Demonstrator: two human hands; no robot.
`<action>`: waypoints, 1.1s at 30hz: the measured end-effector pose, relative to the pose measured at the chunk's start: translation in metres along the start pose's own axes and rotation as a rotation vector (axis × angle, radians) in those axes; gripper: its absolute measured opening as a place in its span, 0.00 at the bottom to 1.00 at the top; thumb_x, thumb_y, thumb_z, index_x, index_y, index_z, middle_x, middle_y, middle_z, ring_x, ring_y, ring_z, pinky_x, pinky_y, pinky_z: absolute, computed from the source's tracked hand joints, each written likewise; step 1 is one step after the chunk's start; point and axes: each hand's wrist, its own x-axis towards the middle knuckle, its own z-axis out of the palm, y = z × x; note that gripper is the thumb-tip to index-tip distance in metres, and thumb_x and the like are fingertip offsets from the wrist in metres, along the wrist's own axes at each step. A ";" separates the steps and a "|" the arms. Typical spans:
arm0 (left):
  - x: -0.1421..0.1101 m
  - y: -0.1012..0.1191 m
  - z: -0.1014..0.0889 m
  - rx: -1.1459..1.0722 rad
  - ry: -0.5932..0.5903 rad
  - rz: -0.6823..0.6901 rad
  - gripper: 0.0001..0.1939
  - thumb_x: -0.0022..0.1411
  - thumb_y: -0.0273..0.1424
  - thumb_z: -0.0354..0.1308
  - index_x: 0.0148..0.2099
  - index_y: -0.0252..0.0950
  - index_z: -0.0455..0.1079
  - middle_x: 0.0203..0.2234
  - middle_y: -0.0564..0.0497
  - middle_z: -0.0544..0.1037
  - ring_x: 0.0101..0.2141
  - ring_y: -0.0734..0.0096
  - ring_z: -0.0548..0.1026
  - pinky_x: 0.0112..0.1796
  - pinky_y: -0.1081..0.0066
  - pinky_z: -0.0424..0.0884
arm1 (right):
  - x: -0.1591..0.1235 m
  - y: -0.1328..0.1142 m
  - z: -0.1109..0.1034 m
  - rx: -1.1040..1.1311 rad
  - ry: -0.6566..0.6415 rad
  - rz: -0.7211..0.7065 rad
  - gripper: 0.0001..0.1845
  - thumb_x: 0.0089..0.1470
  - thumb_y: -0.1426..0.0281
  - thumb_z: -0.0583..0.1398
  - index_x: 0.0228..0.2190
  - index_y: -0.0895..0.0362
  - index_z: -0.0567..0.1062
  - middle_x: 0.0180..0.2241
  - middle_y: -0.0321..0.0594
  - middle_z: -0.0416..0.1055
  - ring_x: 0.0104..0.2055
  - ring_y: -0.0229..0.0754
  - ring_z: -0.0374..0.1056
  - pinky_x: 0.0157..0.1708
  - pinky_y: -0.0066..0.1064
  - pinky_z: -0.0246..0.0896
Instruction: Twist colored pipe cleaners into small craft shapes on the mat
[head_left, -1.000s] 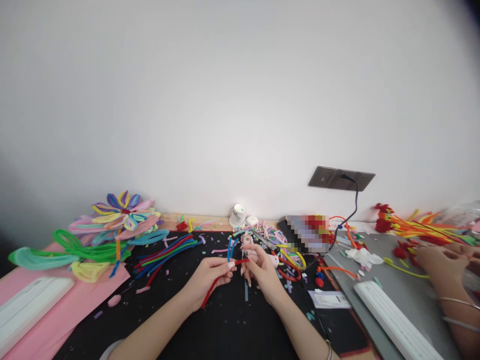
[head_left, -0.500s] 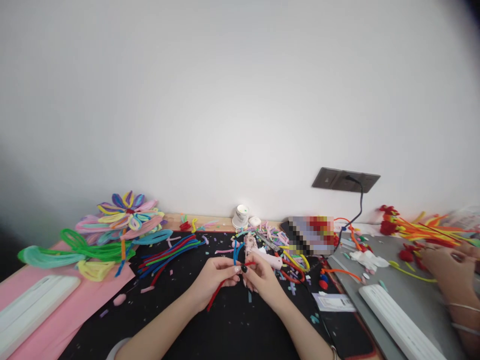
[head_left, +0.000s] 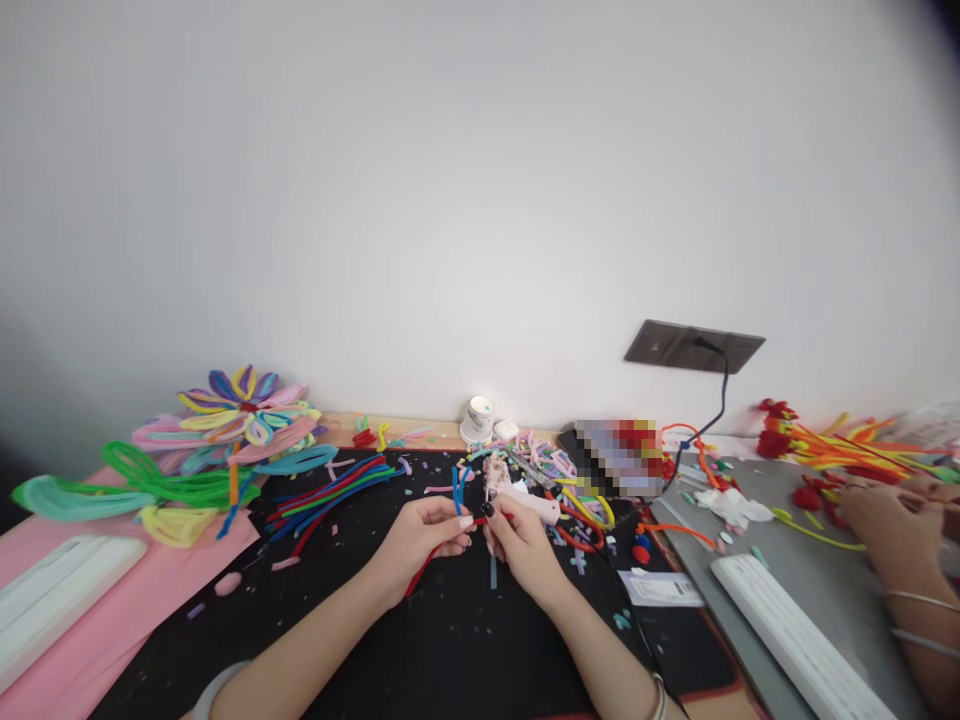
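My left hand (head_left: 429,540) is closed in a pinch. A bent blue pipe cleaner (head_left: 459,490) stands up from its fingertips, and a red pipe cleaner (head_left: 417,578) trails out below the palm. Close beside it, my right hand (head_left: 521,548) pinches the red one between thumb and forefinger, a short stretch showing between the two hands. Just behind my right hand lies a pale pink glue gun (head_left: 541,508), partly covered by the fingers. Left of my hands, a bundle of blue, red and green pipe cleaners (head_left: 330,498) rests on the black mat (head_left: 465,650).
Pipe-cleaner flowers (head_left: 247,410) lie at the left by a white case (head_left: 67,590). A paper cup (head_left: 478,420) stands near the wall, with scraps (head_left: 551,455) beside it. A cable (head_left: 724,395) hangs from the socket. At right, another person's hand (head_left: 889,525) works near a white strip (head_left: 795,625).
My hands have moved slightly apart, and a short red stretch now shows between them. The blue pipe cleaner has shifted a little left with my left hand. The view has tilted slightly.
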 end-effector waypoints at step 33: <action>-0.004 -0.002 0.002 0.253 -0.193 0.021 0.12 0.46 0.34 0.64 0.29 0.32 0.67 0.18 0.51 0.76 0.22 0.69 0.76 0.26 0.73 0.71 | 0.005 0.002 0.000 0.309 -0.063 0.118 0.12 0.42 0.65 0.63 0.28 0.57 0.68 0.18 0.30 0.62 0.15 0.30 0.50 0.16 0.23 0.42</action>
